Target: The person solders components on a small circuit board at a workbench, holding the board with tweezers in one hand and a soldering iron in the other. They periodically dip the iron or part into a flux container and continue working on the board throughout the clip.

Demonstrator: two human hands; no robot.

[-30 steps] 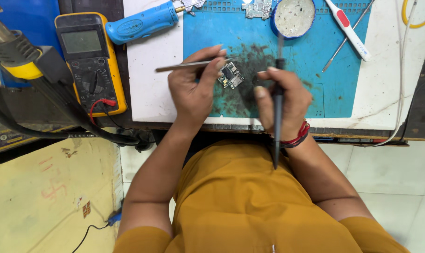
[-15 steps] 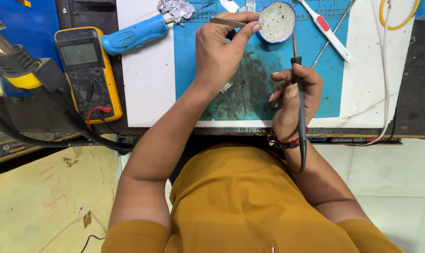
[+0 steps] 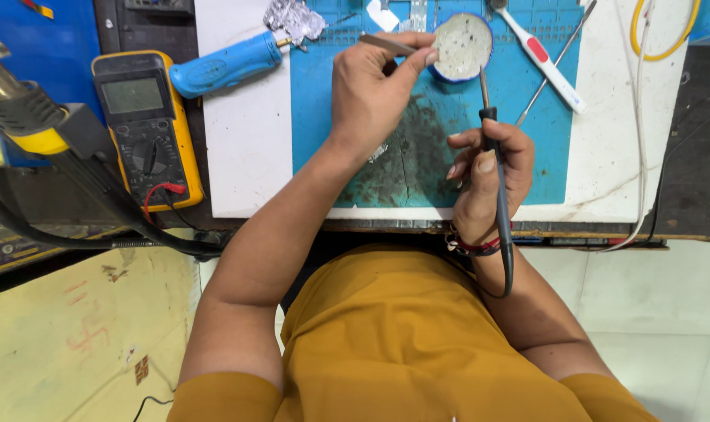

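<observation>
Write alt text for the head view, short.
Seen from above, a person in a mustard shirt works at a blue mat: the left hand holds tweezers beside a small round tin, and the right hand holds a soldering iron tip-up toward it. A yellow multimeter lies at the left.

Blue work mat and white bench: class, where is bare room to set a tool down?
Free: white bench between the multimeter and blue mat, and the mat's lower right beside the right hand. Crowded: the top edge around the round tin, left hand and toothbrush.
</observation>
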